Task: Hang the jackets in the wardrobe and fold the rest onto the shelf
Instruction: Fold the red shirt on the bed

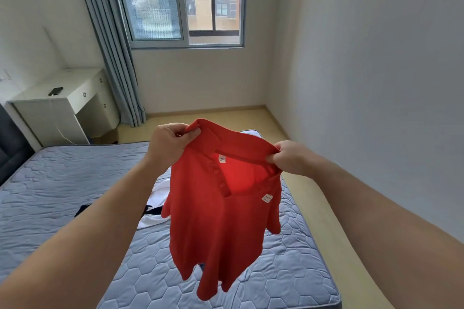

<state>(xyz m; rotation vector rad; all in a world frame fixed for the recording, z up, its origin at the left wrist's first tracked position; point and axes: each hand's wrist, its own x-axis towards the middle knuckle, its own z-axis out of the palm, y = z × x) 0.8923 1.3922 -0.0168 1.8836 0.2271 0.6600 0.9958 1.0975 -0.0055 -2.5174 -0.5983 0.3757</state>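
Bare walls, a window (pixel 185 2) and a grey curtain (pixel 110 40) are closing off the far end of the bedroom in the head view. A white desk (pixel 62 88) is standing at the left with a phone (pixel 55 91) lying on it. A quilted bed (pixel 50 183) is filling the foreground.

Both the left grip (pixel 168 144) and the right grip (pixel 292 158) are pinching the collar of a red shirt (pixel 221 221), one at each end. They are holding it up over the bed, so its body is hanging free below and between them, buttons facing the camera.

It is looking like a polo, not a jacket, so I am judging it bound for folding, which is not yet begun. White clothes (pixel 155 218) and something dark (pixel 82 209) are lying on the bed behind it, partly hidden and waiting their turn. No wardrobe or shelf is showing, so I cannot tell what is already put away.
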